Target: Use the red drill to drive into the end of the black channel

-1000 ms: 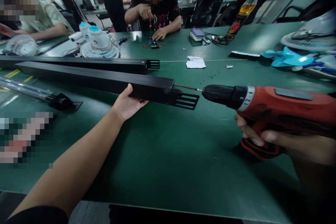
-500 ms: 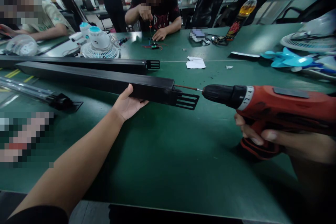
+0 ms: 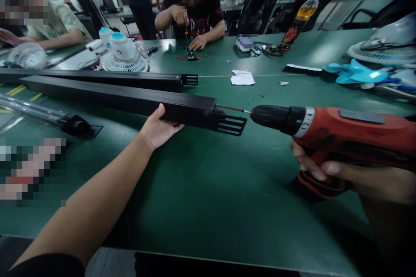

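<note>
My left hand (image 3: 161, 127) grips a long black rectangular housing (image 3: 130, 97) near its right end, thumb on the near side and fingers underneath. A flat slotted bracket (image 3: 232, 125) sticks out of that end. In my right hand (image 3: 320, 169) is a red and black cordless drill (image 3: 351, 132), its handle wrapped by my fingers. From the chuck a long thin bit (image 3: 230, 107) points left and meets the end of the housing, above the bracket. Whether the bit turns cannot be seen.
Behind lies a second black housing (image 3: 156, 78). A clear strip with a black end (image 3: 76, 125) rests at left. White fan parts (image 3: 123, 49), a paper scrap (image 3: 242, 78), a bottle (image 3: 299, 21) and blue fan blades (image 3: 360, 73) are farther back. Across the green table (image 3: 208, 207) a co-worker (image 3: 191, 13) holds a screwdriver.
Both hands, the drill and the housing stay almost where they were. In the background, a standing person has shifted slightly.
</note>
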Action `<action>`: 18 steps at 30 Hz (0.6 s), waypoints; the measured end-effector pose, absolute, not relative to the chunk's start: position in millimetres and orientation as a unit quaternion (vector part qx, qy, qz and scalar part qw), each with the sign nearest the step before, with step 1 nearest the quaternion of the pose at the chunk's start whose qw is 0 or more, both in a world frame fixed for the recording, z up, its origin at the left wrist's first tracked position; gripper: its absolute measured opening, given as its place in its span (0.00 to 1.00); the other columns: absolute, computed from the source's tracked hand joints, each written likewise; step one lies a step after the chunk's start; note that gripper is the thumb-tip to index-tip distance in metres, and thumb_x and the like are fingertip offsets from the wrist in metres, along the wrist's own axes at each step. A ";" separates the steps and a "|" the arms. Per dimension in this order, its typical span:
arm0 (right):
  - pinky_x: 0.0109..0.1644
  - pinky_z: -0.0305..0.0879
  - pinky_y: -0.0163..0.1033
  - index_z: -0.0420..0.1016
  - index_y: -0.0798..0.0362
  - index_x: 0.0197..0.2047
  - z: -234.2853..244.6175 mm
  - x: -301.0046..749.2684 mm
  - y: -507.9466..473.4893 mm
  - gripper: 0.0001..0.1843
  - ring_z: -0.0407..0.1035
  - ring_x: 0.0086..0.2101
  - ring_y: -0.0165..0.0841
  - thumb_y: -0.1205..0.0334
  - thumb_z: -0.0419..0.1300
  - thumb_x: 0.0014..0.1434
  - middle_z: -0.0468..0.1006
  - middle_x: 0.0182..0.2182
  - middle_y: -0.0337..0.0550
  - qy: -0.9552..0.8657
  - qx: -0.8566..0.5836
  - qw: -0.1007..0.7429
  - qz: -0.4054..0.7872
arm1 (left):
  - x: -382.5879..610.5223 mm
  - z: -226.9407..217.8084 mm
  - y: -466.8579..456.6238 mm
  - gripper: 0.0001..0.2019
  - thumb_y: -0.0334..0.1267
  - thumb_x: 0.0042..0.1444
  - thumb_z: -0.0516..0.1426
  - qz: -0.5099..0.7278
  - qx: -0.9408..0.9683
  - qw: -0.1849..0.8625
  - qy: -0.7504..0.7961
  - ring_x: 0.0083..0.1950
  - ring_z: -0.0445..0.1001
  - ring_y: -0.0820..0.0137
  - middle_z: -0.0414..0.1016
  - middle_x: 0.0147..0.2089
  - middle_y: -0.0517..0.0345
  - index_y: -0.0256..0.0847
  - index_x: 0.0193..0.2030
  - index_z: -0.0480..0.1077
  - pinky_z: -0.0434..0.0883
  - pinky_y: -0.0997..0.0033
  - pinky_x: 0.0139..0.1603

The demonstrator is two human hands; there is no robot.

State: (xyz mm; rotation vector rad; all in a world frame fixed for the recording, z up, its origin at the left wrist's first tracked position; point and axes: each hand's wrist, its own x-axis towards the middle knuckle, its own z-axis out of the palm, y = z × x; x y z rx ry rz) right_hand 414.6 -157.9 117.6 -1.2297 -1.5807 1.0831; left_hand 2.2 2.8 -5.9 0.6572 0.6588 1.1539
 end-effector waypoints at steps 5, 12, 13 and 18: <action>0.13 0.63 0.37 0.77 0.53 0.37 116.9 414.5 -158.8 0.22 0.67 0.18 0.35 0.47 0.67 0.43 0.73 0.19 0.44 -0.654 -0.467 0.420 0.422 | 2.2 -3.6 1.0 0.29 0.63 0.69 0.76 0.525 0.299 0.735 0.307 0.91 0.76 0.38 0.91 0.73 0.40 0.49 0.68 0.86 0.76 0.41 0.91; 0.11 0.60 0.35 0.75 0.52 0.37 118.8 412.0 -157.9 0.21 0.65 0.16 0.33 0.47 0.66 0.43 0.71 0.18 0.42 -0.654 -0.461 0.412 0.436 | -3.0 -5.1 3.5 0.26 0.62 0.72 0.74 0.506 0.290 0.760 0.286 0.89 0.79 0.43 0.93 0.71 0.45 0.51 0.67 0.86 0.76 0.44 0.91; 0.11 0.60 0.35 0.75 0.52 0.37 118.9 411.9 -157.7 0.21 0.65 0.16 0.33 0.47 0.66 0.43 0.72 0.18 0.42 -0.654 -0.462 0.410 0.437 | -2.9 -5.4 3.8 0.26 0.62 0.72 0.74 0.510 0.288 0.758 0.287 0.89 0.79 0.42 0.93 0.71 0.44 0.50 0.67 0.86 0.76 0.44 0.91; 0.11 0.60 0.36 0.76 0.52 0.37 117.8 413.4 -157.6 0.22 0.66 0.17 0.35 0.47 0.66 0.43 0.72 0.18 0.42 -0.660 -0.465 0.417 0.419 | -1.1 -6.4 4.1 0.25 0.59 0.71 0.75 0.521 0.283 0.753 0.285 0.91 0.76 0.38 0.92 0.72 0.41 0.49 0.67 0.86 0.77 0.43 0.90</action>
